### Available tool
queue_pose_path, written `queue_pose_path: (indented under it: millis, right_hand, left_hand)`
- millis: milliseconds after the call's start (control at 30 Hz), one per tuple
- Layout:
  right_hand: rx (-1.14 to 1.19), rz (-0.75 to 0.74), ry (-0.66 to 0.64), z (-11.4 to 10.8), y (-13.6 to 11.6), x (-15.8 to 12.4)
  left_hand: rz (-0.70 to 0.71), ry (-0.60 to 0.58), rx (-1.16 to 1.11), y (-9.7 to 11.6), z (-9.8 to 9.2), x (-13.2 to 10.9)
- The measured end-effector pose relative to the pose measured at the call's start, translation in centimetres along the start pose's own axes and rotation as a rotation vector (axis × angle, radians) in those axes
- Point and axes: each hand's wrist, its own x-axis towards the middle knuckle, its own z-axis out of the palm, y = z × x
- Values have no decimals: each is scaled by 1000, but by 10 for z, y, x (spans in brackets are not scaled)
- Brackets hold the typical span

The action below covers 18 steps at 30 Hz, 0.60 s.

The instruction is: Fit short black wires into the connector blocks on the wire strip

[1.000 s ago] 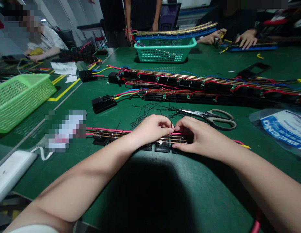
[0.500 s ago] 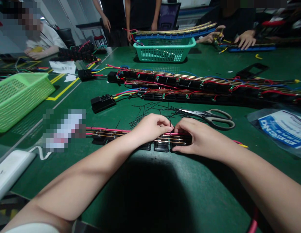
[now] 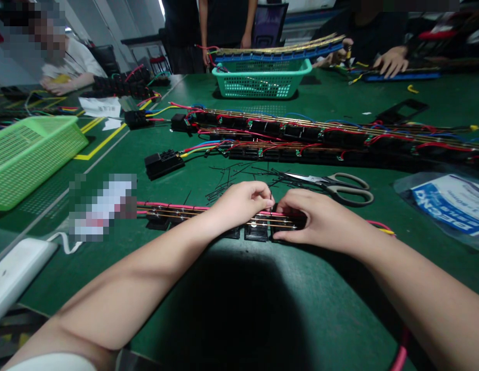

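Observation:
A strip of black blocks with copper-coloured rods lies in front of me, a red wire running along its far edge. My left hand reaches over it from the left, its thumb and fingers pinched on a thin black cable tie that sticks up by the red wire. Around the strip's right part, my right hand is closed, thumb on the near side and fingers on the far side. The fingertips of both hands almost meet. My palm hides the strip's right end.
Loose black cable ties and scissors lie just beyond my hands. Farther back are more wired strips, a black connector block and a teal basket. A green basket stands left, a plastic bag right. Other people are around the table.
My hands have barely moved; the fingers shift slightly at the cable tie. In the background, a person's arm at the back left has gone out of sight.

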Motion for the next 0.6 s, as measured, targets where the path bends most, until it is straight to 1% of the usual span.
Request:
queue_pose_path:
  millis: [133,433,600]
  right_hand:
    - [19,-7,-1,0,1,1]
    - [64,4,3,2,2,0]
    - [75,-2,6,2,3,0]
  left_hand:
    - [11,-19,-35,-2,1,0]
    - [46,-7,46,-1,0,-1]
    - [-32,-8,-3,-1,2,1]
